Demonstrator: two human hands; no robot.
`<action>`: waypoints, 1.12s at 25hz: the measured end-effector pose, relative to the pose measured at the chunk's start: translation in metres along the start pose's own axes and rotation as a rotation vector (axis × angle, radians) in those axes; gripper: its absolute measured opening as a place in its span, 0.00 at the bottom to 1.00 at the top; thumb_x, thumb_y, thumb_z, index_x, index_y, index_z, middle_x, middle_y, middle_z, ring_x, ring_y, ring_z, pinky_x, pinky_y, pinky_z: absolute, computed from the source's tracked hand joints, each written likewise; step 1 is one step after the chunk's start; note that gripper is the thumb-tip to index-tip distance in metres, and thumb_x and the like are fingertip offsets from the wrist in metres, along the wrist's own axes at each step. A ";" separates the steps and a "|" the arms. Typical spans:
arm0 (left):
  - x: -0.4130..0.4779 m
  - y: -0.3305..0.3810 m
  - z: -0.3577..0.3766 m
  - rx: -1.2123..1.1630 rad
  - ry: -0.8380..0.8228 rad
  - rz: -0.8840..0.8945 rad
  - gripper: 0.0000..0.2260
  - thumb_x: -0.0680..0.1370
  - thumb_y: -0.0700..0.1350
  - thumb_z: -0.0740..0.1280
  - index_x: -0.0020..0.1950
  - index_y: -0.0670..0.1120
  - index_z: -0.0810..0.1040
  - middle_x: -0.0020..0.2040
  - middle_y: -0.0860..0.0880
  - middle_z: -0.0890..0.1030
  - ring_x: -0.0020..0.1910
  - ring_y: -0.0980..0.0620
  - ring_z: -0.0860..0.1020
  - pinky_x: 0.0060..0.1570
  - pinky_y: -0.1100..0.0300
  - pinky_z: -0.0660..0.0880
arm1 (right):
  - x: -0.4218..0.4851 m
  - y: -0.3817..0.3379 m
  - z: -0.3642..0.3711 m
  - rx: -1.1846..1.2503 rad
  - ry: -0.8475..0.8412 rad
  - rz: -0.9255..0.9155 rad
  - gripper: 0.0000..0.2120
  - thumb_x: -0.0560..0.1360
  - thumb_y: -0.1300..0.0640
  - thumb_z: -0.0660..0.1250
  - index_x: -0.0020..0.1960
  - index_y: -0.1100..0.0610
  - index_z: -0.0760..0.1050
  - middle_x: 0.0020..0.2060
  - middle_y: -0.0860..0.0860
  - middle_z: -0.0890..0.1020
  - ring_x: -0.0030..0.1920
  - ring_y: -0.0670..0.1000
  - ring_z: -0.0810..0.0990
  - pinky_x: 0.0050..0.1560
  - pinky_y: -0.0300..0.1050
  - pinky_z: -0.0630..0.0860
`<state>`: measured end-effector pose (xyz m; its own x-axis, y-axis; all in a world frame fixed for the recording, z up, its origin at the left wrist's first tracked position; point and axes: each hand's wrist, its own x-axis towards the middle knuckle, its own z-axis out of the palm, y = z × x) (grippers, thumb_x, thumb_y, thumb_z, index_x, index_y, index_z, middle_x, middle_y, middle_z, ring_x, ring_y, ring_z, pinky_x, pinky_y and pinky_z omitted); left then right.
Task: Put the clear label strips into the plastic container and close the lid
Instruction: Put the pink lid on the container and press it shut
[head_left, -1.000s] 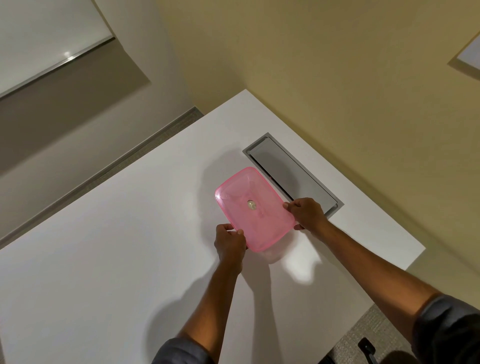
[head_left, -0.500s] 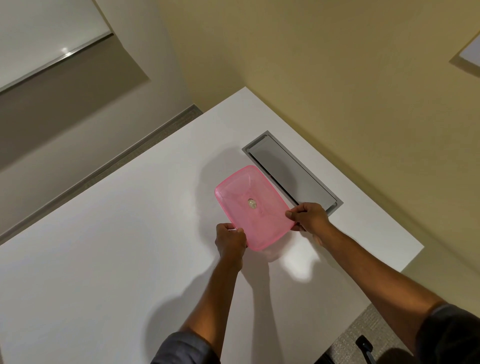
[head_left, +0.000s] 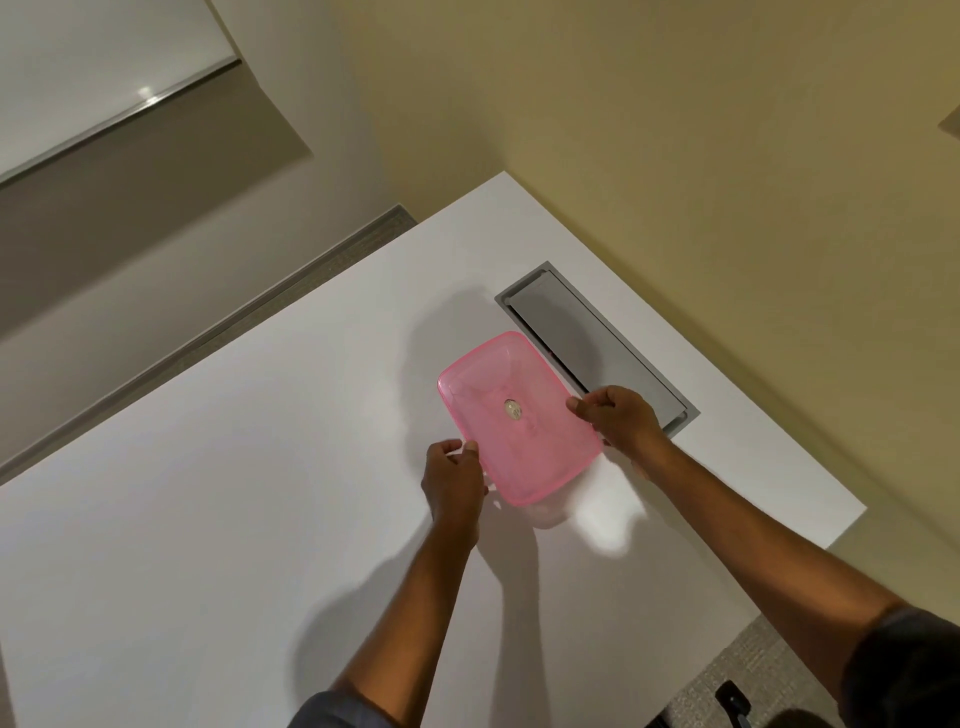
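Pink lid (head_left: 519, 421) pinched at opposite edges by left hand (head_left: 452, 480) and right hand (head_left: 621, 418), just beside grey cable hatch (head_left: 597, 348).

A white table (head_left: 218, 493) carries a pink plastic container (head_left: 519, 421), lid on, beside a grey cable hatch (head_left: 597, 348) set flush into its top.

Pink lid (head_left: 519, 415): translucent plastic, rectangular w/ rounded corners, small pale round mark at centre. Sits flat over clear container (head_left: 545, 514), which shows only as a pale edge below lid's near end. Strips not discernible. Unit on white table (head_left: 234, 493), just beside grey hatch.
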<state>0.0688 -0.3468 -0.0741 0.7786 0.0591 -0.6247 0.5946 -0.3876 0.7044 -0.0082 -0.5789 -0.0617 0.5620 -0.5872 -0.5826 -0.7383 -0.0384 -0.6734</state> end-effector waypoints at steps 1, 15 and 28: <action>0.008 0.009 -0.001 0.010 0.029 0.022 0.11 0.85 0.48 0.69 0.66 0.47 0.78 0.59 0.46 0.84 0.55 0.44 0.86 0.52 0.45 0.88 | 0.006 -0.009 0.004 -0.013 0.019 -0.056 0.20 0.77 0.41 0.75 0.53 0.58 0.82 0.50 0.53 0.87 0.53 0.58 0.84 0.56 0.56 0.82; 0.110 0.078 0.032 0.431 0.138 0.182 0.32 0.89 0.60 0.47 0.64 0.41 0.83 0.63 0.37 0.85 0.65 0.35 0.82 0.64 0.44 0.76 | 0.088 -0.071 0.084 -0.507 0.177 -0.574 0.21 0.88 0.40 0.53 0.58 0.55 0.75 0.50 0.57 0.78 0.46 0.56 0.79 0.43 0.49 0.77; 0.117 0.065 0.040 0.436 0.213 0.228 0.32 0.90 0.59 0.47 0.57 0.41 0.85 0.57 0.38 0.87 0.60 0.35 0.83 0.56 0.47 0.74 | 0.131 -0.096 0.090 -0.676 0.169 -0.536 0.27 0.89 0.44 0.53 0.47 0.60 0.81 0.39 0.58 0.86 0.41 0.58 0.87 0.39 0.46 0.79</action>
<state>0.1904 -0.4015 -0.1146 0.9285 0.0967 -0.3585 0.3027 -0.7562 0.5801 0.1696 -0.5794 -0.1137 0.8732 -0.4626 -0.1535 -0.4835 -0.7826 -0.3921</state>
